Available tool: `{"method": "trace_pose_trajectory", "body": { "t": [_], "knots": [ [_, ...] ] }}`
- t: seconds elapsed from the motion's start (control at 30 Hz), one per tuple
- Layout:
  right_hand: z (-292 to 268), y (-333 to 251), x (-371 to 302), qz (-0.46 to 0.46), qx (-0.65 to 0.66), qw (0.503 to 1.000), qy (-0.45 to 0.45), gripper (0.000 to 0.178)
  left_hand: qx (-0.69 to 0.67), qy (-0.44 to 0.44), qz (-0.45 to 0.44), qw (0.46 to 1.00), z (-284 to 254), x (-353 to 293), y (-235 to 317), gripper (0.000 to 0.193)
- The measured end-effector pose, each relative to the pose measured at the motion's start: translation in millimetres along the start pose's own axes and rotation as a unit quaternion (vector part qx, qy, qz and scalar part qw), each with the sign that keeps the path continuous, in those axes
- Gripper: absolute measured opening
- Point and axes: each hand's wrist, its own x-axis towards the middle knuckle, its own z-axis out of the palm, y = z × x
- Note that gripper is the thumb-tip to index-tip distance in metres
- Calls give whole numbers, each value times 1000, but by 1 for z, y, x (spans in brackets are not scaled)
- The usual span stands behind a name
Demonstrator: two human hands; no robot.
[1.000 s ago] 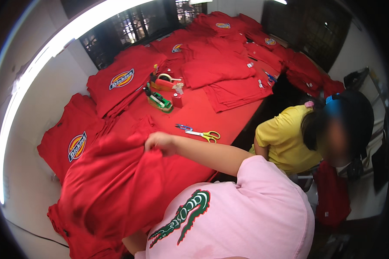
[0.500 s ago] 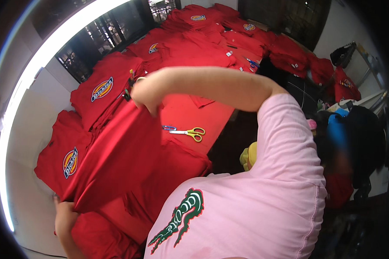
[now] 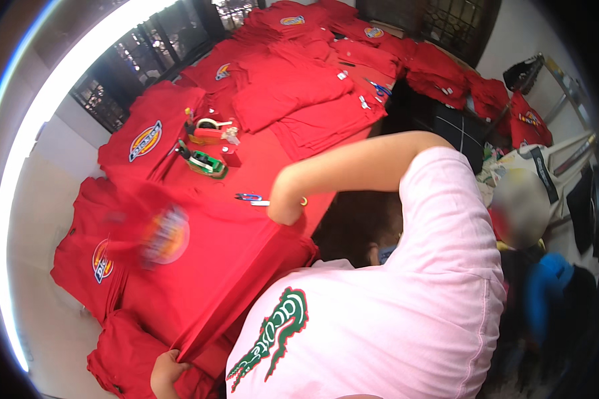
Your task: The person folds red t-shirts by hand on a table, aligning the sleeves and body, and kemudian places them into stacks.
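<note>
A red T-shirt with a motion-blurred chest print is stretched over the table between my hands. My left hand, at the near left, pinches its lower edge. My right hand grips its right side, with the fingers partly hidden by cloth and wrist. Just left of the right hand lie small blue thread snips. Scissors lie beside them, mostly covered by that hand; a bit of blade and yellow handle shows.
A green tape dispenser and a red tape dispenser stand beyond the shirt. Stacks of folded red shirts fill the table's far part, and more printed shirts line its left side. Blue-handled scissors lie near the far right edge.
My right hand has come down and to the right with the shirt, uncovering the tape dispensers and partly covering the yellow scissors. My left hand has moved right and nearer. The shirt's print now shows.
</note>
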Motion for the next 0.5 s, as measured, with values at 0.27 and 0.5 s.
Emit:
{"method": "trace_pose_trajectory", "body": {
  "t": [0.27,0.5],
  "knots": [
    [-181,55,-100,351,-62,811,465,4,142,533,-3,834,-114,-76,13,19],
    [-218,131,-209,243,-165,724,624,42,-15,590,179,787,-182,-173,13,20]
  ]
}}
